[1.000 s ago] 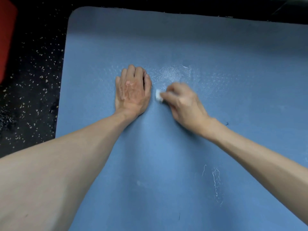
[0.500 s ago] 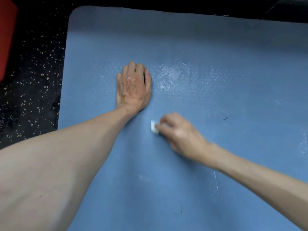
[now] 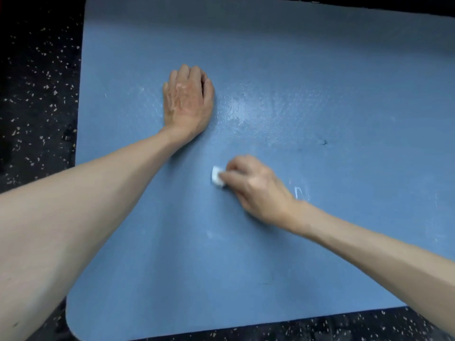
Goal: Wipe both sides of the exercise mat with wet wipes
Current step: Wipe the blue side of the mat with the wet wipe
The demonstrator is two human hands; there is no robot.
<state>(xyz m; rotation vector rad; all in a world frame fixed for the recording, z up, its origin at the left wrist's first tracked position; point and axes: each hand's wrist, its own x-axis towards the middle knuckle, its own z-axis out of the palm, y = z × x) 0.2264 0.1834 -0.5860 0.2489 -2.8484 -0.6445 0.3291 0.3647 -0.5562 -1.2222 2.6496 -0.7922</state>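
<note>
Head view is showing the right hand (image 3: 256, 188) pinching a folded white wet wipe (image 3: 216, 177) onto the flat blue exercise mat (image 3: 320, 70) lying on speckled black floor (image 3: 37, 94), left hand (image 3: 188, 102) pressing palm-down beside it; firm overlapping strokes being advisable.

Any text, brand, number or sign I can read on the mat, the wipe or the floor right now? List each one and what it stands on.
No readable text in this view.
Blue mat: no print or logo shows; a faint white mark by the right wrist is too blurred to read.
White wipe, pinched in the right hand: blank where visible.
Speckled floor: only flecks.
</note>
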